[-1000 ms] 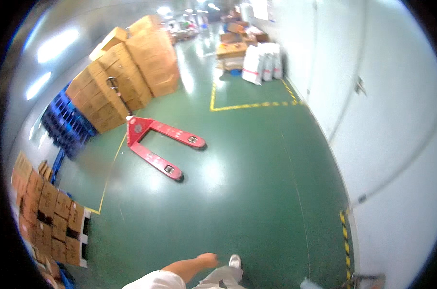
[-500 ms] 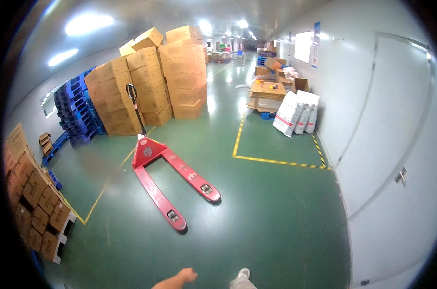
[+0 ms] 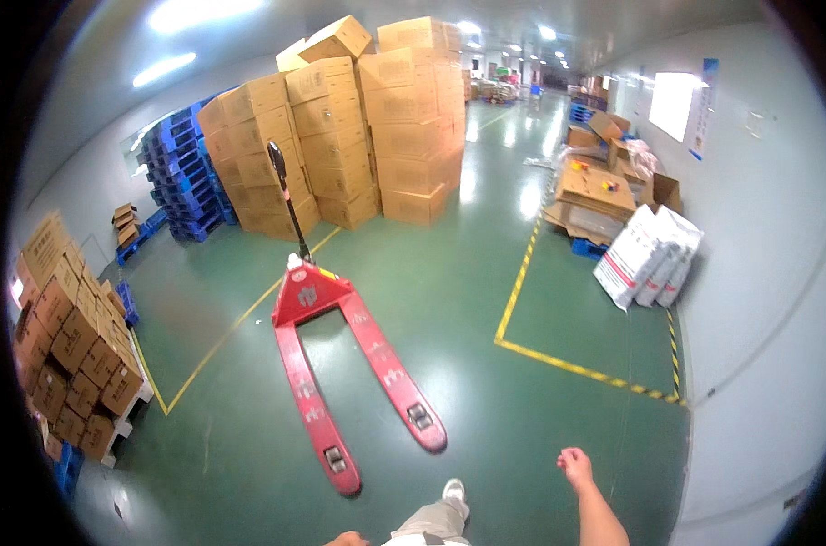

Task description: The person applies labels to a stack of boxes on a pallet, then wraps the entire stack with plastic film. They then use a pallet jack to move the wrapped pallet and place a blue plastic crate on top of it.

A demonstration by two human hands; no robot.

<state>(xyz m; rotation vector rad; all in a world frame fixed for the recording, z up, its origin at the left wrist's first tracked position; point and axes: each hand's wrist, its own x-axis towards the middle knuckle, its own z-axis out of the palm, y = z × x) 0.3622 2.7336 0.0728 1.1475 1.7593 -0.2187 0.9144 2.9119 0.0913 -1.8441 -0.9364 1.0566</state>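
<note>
- Right now the right hand (image 3: pixel 575 466) hangs in the air at lower right, fingers curled loosely together, holding nothing, forearm coming up from the lower edge.
- Left hand (image 3: pixel 347 540) only peeks in at the bottom edge; cannot tell whether its fingers are apart or closed.
- Red pallet jack (image 3: pixel 340 364) sits on the green floor (image 3: pixel 486 300) straight ahead, forks pointing toward the person, fork tips near the white shoe (image 3: pixel 453 492), not touching it.
- Black tiller handle (image 3: pixel 286 196) of the jack stands upright at the far end, leaning slightly left.
- Both hands well apart from the jack; right hand is nearer the right fork tip.
- Tall stack of brown cardboard boxes (image 3: pixel 349 127) behind the jack.
- Blue plastic pallets (image 3: pixel 181 177) stacked left of those boxes.
- Smaller cartons on a pallet (image 3: pixel 67 346) at far left.
- Yellow floor line (image 3: pixel 522 273) marks a bay on the right; white sacks (image 3: pixel 649 259) lean against the wall there.
- Flat cardboard pile (image 3: pixel 595 187) just beyond the sacks.
</note>
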